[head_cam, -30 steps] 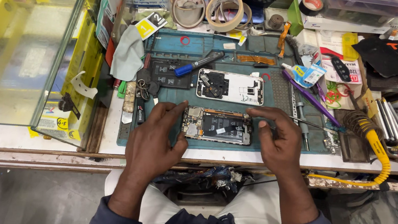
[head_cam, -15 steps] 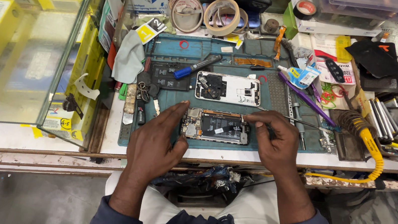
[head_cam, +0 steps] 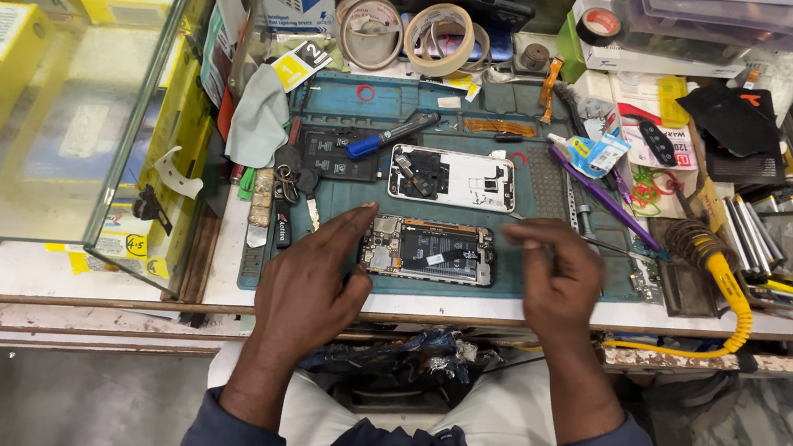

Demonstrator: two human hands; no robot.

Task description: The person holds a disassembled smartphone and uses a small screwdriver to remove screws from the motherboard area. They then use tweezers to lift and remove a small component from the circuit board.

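On mat: opened phone flat, long axis left-right, between hands.

Bright, even light (sharp, glass glare left)

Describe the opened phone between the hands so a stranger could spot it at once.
Start at the blue-green work mat in the middle of the cluttered bench. Near its front edge lies the opened phone, lengthwise between the left hand and the right hand. Unlike the white back cover just behind it, it shows a dark battery and bare circuit boards.
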